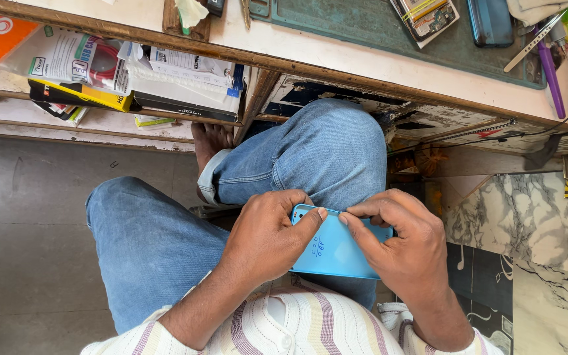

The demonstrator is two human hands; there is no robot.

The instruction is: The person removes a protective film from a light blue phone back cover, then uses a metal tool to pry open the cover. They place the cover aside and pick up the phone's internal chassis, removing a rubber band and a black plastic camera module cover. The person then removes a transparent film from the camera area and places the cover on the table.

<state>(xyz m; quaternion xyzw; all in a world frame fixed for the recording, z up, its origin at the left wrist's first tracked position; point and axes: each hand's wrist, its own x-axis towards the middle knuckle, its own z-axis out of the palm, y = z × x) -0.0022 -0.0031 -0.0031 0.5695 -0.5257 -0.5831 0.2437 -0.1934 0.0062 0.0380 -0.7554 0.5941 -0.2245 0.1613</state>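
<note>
A light blue phone back cover rests over my lap, above my jeans. My left hand grips its left edge, thumb lying across the top corner. My right hand holds the right side, with thumb and forefinger pinched at the cover's upper edge close to the left thumb. Small handwriting marks the cover's middle. Part of the cover is hidden under both hands.
A worn wooden workbench runs across the top, with a green mat, a dark phone, tweezers and a purple tool. A shelf at left holds boxes and packets. Marble slab at right; grey floor at left.
</note>
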